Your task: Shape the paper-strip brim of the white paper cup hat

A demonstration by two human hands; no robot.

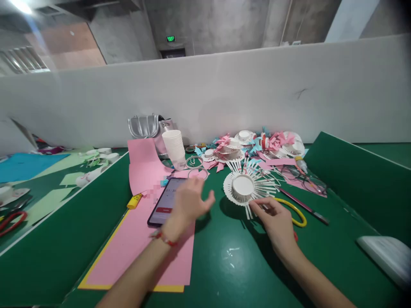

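My right hand (274, 220) pinches the lower edge of a white paper cup (243, 186) whose wall is cut into thin strips. The strips fan out around its round base, some still joined at a scalloped rim. Above a phone (159, 209), my left hand (192, 197) reaches forward, slightly blurred. Its thumb stands apart, and I see nothing held in it. Just beyond its fingertips lie two clear tape rolls (198, 173). Yellow-handled scissors (298, 214) rest partly behind my right hand.
Pink paper sheets (138, 261) lie under the phone. A stack of paper cups (174, 147) stands near a silver bag (144, 127). Pink, blue and white paper crafts (237, 147) are heaped at the back. Glasses (314, 184) and a dark pencil-like stick (305, 206) lie right. Green dividers (362, 175) flank the workspace.
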